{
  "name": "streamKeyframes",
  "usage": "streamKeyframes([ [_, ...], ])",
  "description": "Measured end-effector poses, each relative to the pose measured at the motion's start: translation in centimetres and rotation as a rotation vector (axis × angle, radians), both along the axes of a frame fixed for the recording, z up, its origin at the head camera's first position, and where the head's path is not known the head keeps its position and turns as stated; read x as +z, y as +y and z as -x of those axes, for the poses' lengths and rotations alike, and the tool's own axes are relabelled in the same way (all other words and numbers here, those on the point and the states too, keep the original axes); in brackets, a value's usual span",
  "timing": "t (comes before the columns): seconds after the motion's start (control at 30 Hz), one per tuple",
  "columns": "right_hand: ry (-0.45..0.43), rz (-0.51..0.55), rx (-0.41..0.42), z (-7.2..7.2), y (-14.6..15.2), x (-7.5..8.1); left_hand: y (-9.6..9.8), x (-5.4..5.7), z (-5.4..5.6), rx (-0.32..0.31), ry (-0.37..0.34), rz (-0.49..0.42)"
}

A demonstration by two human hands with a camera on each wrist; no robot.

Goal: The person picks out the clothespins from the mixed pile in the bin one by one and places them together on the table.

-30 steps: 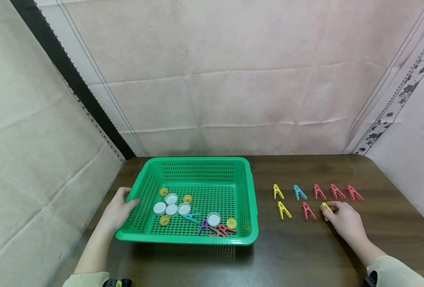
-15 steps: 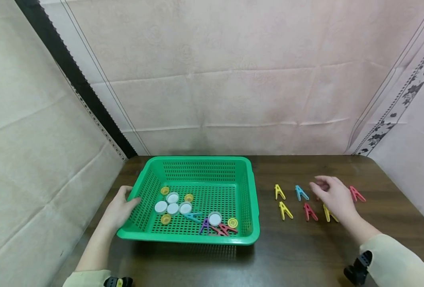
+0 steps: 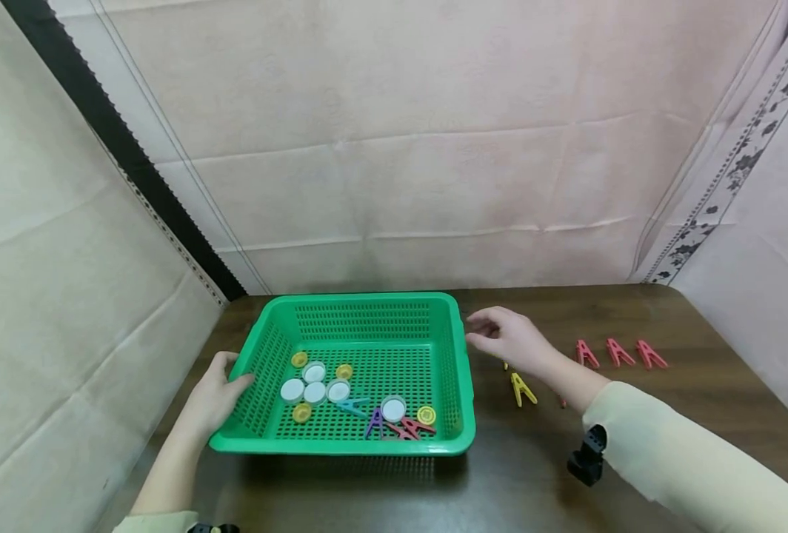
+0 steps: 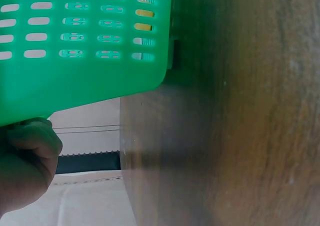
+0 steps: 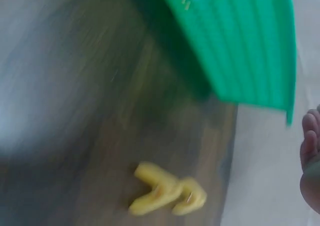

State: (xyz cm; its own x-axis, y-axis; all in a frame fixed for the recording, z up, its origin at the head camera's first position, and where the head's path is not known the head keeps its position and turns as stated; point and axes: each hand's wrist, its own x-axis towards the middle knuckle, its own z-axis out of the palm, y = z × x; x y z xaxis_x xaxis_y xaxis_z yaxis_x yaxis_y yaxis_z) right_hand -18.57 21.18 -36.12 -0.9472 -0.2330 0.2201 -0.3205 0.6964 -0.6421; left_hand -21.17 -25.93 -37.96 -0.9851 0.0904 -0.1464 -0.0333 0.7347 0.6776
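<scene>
A green plastic basket [image 3: 367, 446] stands on the table, holding white and yellow caps and several clothespins. My left hand [image 3: 210, 396] grips its left rim, thumb over the edge; the left wrist view shows curled fingers under the rim. Over on the other side, my right hand [image 3: 507, 339] hovers with loosely bent fingers, its fingertips right at the basket's right rim, and nothing shows in it. Below that hand lies a yellow clothespin [image 3: 522, 389], with another mostly hidden under the wrist. Further right is a row of red clothespins [image 3: 619, 353]. The forearm covers other clothespins.
Inside the basket, white caps [image 3: 315, 371] and yellow caps [image 3: 344, 371] lie left of centre, a purple clothespin [image 3: 375, 423] near the front. The brown table [image 3: 501, 474] ends against a pale cloth backdrop [image 3: 394, 185]; another cloth wall rises at the left.
My right hand has left the yellow clothespin at the right, passed over the back row of clothespins and come left to the basket's right rim. My left hand has stayed on its rim.
</scene>
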Motion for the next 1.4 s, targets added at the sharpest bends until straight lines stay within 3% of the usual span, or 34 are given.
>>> streamKeyframes([
  [0.23, -0.041, -0.102, 0.201, 1.0, -4.9, 2.0, 0.0, 0.2, -0.1, 0.005, -0.003, 0.001],
  [0.4, -0.053, -0.162, 0.286, 1.7, -7.3, 3.0, 0.0, 0.2, -0.1, 0.002, -0.003, -0.012],
  [0.9, -0.110, -0.180, 0.363, 3.2, -11.7, 4.1, 0.1, 0.1, -0.2, 0.008, -0.002, -0.005],
  [1.2, -0.117, -0.309, 0.455, 4.0, -14.5, 3.4, 0.2, 0.2, -0.2, 0.000, -0.003, 0.000],
  [1.4, -0.174, -0.346, 0.494, 4.7, -16.5, 3.5, 0.1, 0.2, -0.1, 0.004, 0.000, 0.014],
])
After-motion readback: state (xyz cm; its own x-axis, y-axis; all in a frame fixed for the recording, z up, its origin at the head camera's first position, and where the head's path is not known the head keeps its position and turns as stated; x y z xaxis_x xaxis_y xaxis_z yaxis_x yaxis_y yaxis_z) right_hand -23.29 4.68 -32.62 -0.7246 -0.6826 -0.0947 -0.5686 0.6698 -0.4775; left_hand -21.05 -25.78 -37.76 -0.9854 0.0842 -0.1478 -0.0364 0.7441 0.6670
